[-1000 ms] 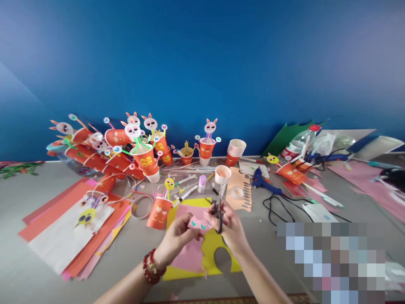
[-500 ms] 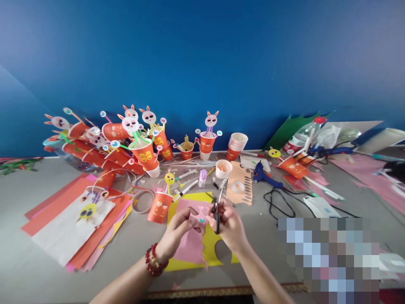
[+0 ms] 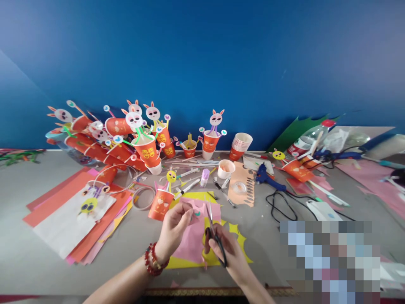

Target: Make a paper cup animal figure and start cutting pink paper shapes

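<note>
My left hand [image 3: 174, 226] pinches a small pink paper piece [image 3: 198, 210] with a teal heart-like mark on it. Around the black handles of a pair of scissors [image 3: 214, 230] my right hand [image 3: 228, 249] is closed. The scissor blades point up and away, just right of the pink piece, and look parted. Under both hands lies a pink sheet [image 3: 190, 247] with a ragged edge, on top of a yellow sheet [image 3: 237, 253] with holes cut in it.
Left stand orange paper cups [image 3: 147, 153] with rabbit faces, near a tape roll [image 3: 143, 198] and stacked coloured paper [image 3: 60, 228]. Behind the hands are markers, a white cup [image 3: 226, 169] and an orange cut sheet [image 3: 242, 183]. A blue glue gun [image 3: 268, 178] with a black cord lies right.
The scissors have swung from beside my right fingers to point forward, blades now near the pink piece. My right hand has moved down, away from the left.
</note>
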Available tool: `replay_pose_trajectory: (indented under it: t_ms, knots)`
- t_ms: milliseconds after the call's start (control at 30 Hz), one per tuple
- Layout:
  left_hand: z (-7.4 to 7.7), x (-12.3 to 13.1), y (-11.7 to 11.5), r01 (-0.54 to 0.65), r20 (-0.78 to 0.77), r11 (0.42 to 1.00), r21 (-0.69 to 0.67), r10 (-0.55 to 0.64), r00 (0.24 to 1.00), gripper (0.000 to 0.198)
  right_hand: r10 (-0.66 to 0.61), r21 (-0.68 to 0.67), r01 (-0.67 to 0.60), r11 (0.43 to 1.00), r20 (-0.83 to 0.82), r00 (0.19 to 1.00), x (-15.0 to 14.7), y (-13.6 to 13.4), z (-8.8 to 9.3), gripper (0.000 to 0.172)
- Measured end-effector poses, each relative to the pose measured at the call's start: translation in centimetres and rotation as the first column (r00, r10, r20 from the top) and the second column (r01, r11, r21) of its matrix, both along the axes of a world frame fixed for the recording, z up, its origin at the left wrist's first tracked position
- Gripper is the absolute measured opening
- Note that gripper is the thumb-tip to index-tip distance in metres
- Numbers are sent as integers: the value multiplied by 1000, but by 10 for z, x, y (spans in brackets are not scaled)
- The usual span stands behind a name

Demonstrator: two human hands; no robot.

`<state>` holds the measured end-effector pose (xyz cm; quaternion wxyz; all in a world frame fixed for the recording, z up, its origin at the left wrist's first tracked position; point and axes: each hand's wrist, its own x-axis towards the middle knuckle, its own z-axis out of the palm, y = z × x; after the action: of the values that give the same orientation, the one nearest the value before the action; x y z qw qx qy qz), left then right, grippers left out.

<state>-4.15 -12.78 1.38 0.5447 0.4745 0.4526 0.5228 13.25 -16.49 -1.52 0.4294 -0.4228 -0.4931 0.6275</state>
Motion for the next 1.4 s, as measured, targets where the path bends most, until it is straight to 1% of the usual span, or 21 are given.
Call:
replay_pose_trajectory:
  t_ms: [100,233,333,600,767,1133,1400]
  knots:
    - [-5,1,-1,0,24,1000,-25,0,1000,32,82,-34,-84,996,-38,996,-1,-9,-7,43]
    - [-11,1,-2,22,42,999,-35,-20,999,31,103,-70,-106,992,-50,993,-2,-10,-7,46]
    - [-12,0,-3,23,46,999,-26,-22,999,30,109,-95,-115,989,-60,992,-3,-8,-6,48]
    - [-12,0,-2,29,73,999,-19,-27,997,27,93,-93,-96,991,-38,995,-3,-7,-8,49]
    - [-13,1,-1,28,91,999,-25,-26,996,26,73,-61,-76,995,-41,996,-2,-8,-13,48]
    - [-15,1,-1,7,44,1000,-6,-6,999,27,64,-63,-68,996,-55,996,-2,-6,-22,49]
    - [-12,1,1,5,17,1000,12,-6,1000,29,60,-67,-62,996,-19,998,-2,-6,-18,50]
